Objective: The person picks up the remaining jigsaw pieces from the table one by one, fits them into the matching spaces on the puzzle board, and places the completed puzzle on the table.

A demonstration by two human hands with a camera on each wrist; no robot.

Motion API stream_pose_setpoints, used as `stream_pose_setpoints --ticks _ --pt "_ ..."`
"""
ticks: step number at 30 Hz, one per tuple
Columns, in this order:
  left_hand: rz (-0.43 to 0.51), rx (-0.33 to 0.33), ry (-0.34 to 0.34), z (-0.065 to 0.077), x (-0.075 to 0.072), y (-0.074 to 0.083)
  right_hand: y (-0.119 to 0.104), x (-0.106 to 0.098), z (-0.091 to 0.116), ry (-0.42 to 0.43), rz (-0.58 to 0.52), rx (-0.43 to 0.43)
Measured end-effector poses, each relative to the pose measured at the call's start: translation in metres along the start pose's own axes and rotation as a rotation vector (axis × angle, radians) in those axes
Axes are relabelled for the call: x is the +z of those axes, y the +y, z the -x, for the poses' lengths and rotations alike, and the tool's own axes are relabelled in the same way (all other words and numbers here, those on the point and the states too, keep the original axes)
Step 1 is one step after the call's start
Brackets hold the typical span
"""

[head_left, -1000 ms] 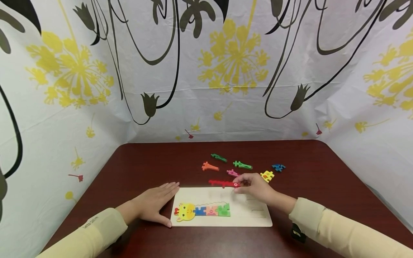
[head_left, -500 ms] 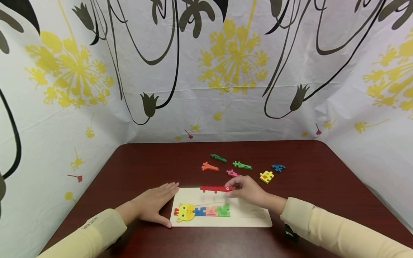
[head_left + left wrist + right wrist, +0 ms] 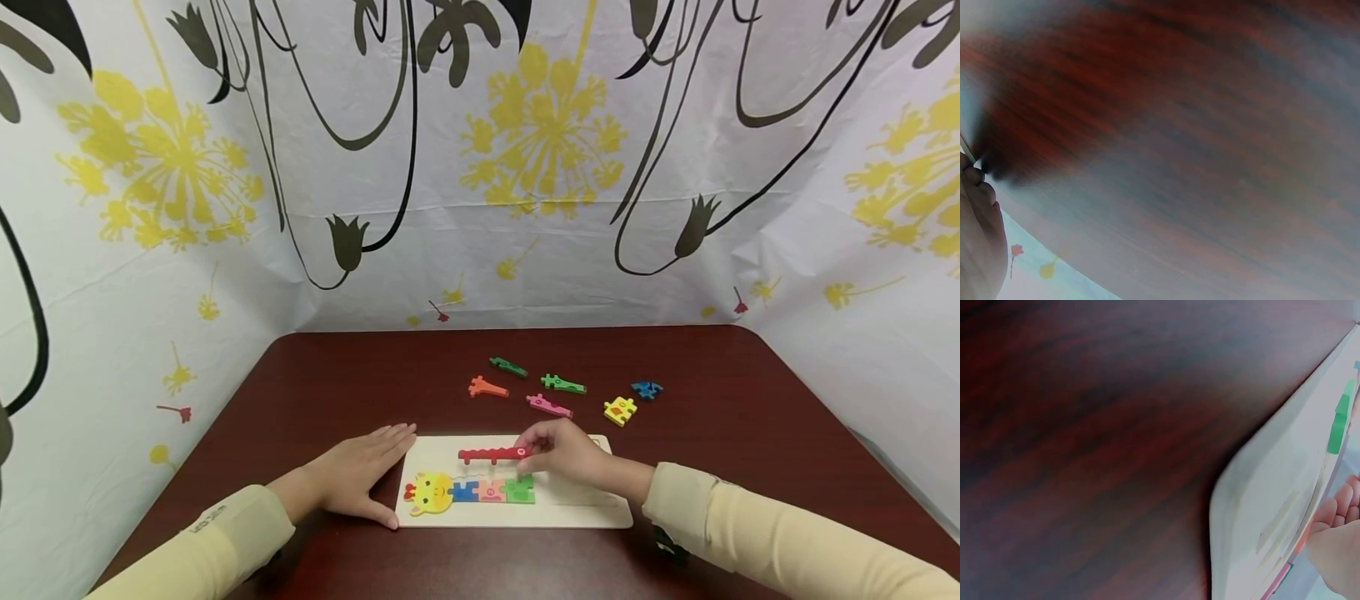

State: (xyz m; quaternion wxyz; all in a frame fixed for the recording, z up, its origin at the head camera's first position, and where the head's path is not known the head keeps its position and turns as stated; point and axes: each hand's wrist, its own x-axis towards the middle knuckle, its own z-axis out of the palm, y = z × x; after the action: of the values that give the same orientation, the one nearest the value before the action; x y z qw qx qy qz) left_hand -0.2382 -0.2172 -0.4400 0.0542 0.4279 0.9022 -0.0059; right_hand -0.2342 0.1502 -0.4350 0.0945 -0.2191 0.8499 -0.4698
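Observation:
A pale wooden puzzle board [image 3: 570, 513] lies on the table. Set in it is a yellow giraffe head [image 3: 431, 493], followed by a blue piece [image 3: 465, 492], a salmon piece [image 3: 491, 492] and a green piece [image 3: 520, 492] in a row. My right hand [image 3: 562, 454] pinches the right end of a long red puzzle piece [image 3: 483, 455], held level over the board just above that row. With fingers straight, my left hand [image 3: 352, 475] rests at the board's left edge. In the right wrist view the right hand [image 3: 1338, 544] shows at the edge, the red piece hidden.
Behind the board lie loose pieces: pink [image 3: 549, 406], orange [image 3: 487, 387], light green [image 3: 564, 383], dark green [image 3: 508, 367], yellow [image 3: 620, 411] and blue [image 3: 647, 390]. A patterned white cloth [image 3: 450, 250] hangs around the dark red table [image 3: 360, 375].
My right hand has brought the red piece leftward and nearer, from behind the board's far edge to over the board. The pink piece is now uncovered. The left hand stays put.

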Motion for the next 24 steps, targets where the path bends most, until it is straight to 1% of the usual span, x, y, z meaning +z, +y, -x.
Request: stream_pose_setpoints --ticks 9,17,24 --pt "0.002 0.004 -0.007 -0.0002 -0.0011 0.0001 -0.0035 0.0013 0.0021 -0.018 0.014 0.008" --pt "-0.006 0.0 -0.008 -0.0001 -0.0018 0.0002 -0.0032 0.0041 0.0001 -0.055 0.011 0.023" --pt "-0.005 0.0 -0.007 0.0001 -0.0016 0.0007 -0.0018 0.0059 -0.0005 -0.059 0.017 0.02"
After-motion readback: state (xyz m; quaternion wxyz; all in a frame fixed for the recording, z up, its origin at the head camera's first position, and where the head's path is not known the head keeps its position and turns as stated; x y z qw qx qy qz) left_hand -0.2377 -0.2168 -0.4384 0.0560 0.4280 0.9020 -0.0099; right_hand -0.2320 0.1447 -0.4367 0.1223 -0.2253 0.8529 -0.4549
